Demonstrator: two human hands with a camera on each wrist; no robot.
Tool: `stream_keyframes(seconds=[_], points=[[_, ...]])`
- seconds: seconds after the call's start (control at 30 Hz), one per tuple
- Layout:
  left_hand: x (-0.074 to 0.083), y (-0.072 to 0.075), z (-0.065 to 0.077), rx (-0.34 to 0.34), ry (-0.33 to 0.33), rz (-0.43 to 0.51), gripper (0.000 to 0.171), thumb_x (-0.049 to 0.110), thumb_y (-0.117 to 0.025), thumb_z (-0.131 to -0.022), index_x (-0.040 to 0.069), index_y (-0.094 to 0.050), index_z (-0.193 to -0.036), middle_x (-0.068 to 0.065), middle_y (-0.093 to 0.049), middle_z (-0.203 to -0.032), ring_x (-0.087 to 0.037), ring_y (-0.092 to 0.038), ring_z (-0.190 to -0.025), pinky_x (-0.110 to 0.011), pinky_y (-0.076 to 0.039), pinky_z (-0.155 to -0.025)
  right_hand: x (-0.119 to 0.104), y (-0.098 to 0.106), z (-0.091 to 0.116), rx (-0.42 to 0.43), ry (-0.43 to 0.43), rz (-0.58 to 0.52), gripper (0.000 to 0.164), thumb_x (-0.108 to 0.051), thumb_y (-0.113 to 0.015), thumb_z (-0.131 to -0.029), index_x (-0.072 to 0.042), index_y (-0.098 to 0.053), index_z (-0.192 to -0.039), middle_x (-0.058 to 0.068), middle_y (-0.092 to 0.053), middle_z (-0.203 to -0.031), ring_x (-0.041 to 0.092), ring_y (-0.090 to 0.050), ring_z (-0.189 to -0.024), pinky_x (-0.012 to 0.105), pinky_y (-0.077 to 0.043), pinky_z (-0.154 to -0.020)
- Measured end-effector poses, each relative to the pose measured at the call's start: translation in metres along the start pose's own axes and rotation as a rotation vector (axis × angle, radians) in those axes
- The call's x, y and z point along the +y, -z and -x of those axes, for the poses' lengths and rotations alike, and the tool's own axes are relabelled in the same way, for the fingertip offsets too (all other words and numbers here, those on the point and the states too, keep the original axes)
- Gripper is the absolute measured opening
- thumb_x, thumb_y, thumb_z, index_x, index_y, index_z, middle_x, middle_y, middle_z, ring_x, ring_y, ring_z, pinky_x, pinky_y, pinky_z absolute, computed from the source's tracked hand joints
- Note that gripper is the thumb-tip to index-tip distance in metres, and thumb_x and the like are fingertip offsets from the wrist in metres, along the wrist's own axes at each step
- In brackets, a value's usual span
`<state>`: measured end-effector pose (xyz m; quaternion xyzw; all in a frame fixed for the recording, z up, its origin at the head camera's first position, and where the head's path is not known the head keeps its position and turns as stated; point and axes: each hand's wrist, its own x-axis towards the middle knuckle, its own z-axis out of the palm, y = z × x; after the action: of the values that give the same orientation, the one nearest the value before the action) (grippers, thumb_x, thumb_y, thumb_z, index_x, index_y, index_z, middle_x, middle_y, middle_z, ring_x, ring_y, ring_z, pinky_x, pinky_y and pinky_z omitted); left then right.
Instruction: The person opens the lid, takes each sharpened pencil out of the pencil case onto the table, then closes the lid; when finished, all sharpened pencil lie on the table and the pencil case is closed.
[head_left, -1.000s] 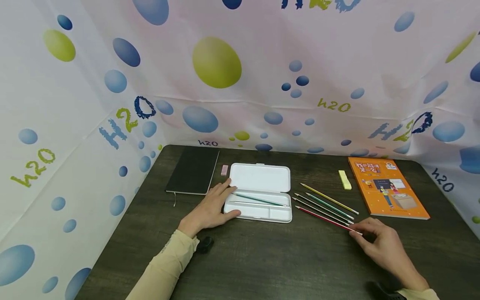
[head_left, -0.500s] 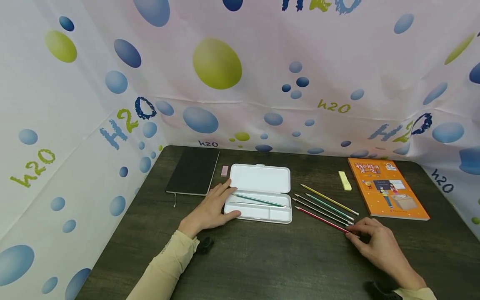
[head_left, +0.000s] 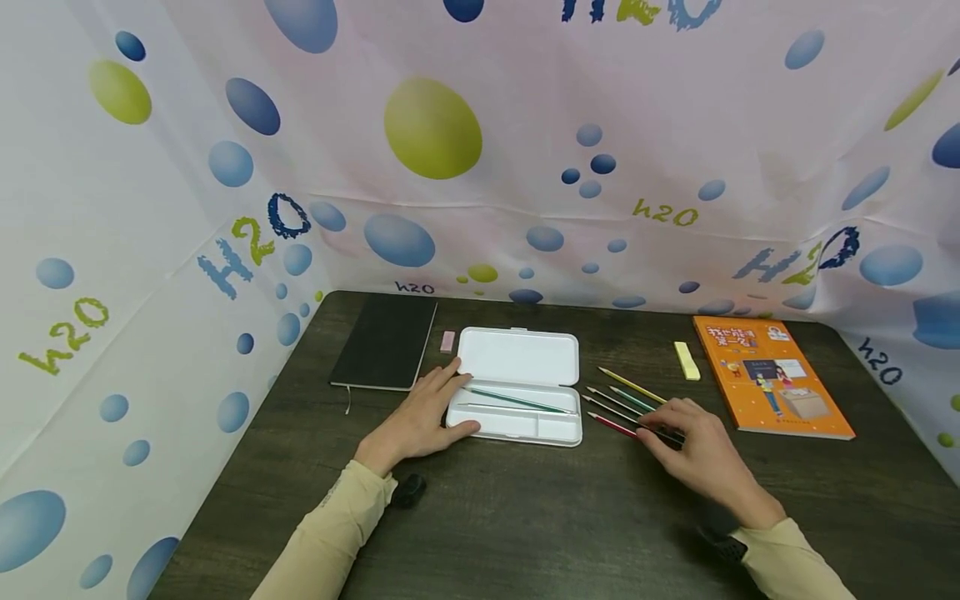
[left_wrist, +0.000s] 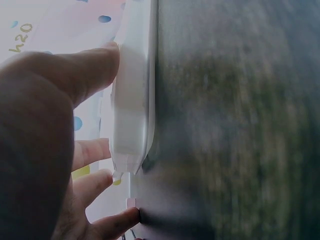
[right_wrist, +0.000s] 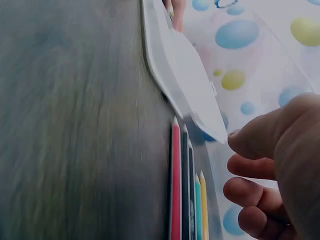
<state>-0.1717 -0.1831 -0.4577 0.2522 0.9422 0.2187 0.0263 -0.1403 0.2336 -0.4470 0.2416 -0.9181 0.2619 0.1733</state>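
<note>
Pencils (right_wrist: 176, 185) with slender red, black, green and yellow barrels are lying side by side on a dark wood-grained table (head_left: 510, 525), just right of an open white plastic case (head_left: 517, 357). Inside it, a slim green pencil (head_left: 517, 399) is resting. The left hand (head_left: 412, 419) is touching the case's left side, its fingers spread apart. The right hand (head_left: 705, 452) is hovering over the five pencils, its thumb standing apart from the loosely bent fingers. An orange paperback book (head_left: 774, 375) is lying farther right.

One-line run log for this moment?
left hand: touching open white case | green pencil: inside case | right hand: over loose pencils, gripping none | nearby: orange book, black notebook
</note>
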Motion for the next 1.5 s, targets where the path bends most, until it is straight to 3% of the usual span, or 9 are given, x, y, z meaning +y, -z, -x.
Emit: stream_keyframes(seconds=[0.3,0.63,0.97,1.2,1.5], points=[[0.001,0.001,-0.001,0.002,-0.004,0.000,0.080,0.056,-0.061,-0.094,0.011,-0.036,-0.155,-0.014,-0.015,-0.165,-0.041,-0.020,-0.148,-0.057,-0.017,-0.119,-0.018,-0.030,-0.030,-0.052,0.079,-0.090,0.016,-0.010,-0.079,-0.084,-0.010,-0.077,-0.101,-0.001,-0.072,-0.097,0.017,-0.060,-0.083,0.034,-0.049,-0.066],[0.000,0.001,0.001,0.010,-0.005,0.007,0.079,0.055,-0.062,-0.094,0.011,-0.036,-0.155,-0.014,-0.015,-0.165,-0.043,-0.021,-0.147,-0.057,-0.017,-0.119,-0.037,-0.055,-0.052,-0.158,0.148,-0.055,0.026,-0.016,-0.071,-0.092,-0.005,-0.073,-0.116,0.004,-0.071,-0.112,0.016,-0.052,-0.088,0.035,-0.045,-0.071],[0.001,0.001,0.000,0.013,-0.014,0.006,0.078,0.053,-0.062,-0.094,0.010,-0.036,-0.154,-0.015,-0.016,-0.165,-0.042,-0.021,-0.147,-0.057,-0.017,-0.119,-0.043,-0.062,-0.058,-0.237,0.121,-0.013,0.032,-0.020,-0.070,-0.093,-0.004,-0.071,-0.121,0.006,-0.070,-0.111,0.014,-0.049,-0.085,0.032,-0.044,-0.070],[0.001,0.002,0.000,0.025,-0.021,-0.003,0.079,0.054,-0.062,-0.094,0.008,-0.038,-0.153,-0.015,-0.017,-0.164,-0.044,-0.023,-0.146,-0.057,-0.019,-0.118,-0.042,-0.067,-0.063,-0.255,0.088,-0.071,0.021,-0.013,-0.071,-0.092,-0.004,-0.075,-0.110,0.000,-0.066,-0.094,0.013,-0.051,-0.082,0.031,-0.043,-0.068],[0.001,0.000,0.000,0.034,-0.031,-0.011,0.079,0.054,-0.063,-0.094,0.008,-0.039,-0.153,-0.016,-0.018,-0.164,-0.045,-0.024,-0.145,-0.057,-0.020,-0.118,-0.041,-0.068,-0.064,-0.305,0.039,-0.084,0.015,-0.012,-0.070,-0.092,-0.008,-0.077,-0.105,-0.003,-0.060,-0.093,0.012,-0.050,-0.084,0.033,-0.043,-0.072]])
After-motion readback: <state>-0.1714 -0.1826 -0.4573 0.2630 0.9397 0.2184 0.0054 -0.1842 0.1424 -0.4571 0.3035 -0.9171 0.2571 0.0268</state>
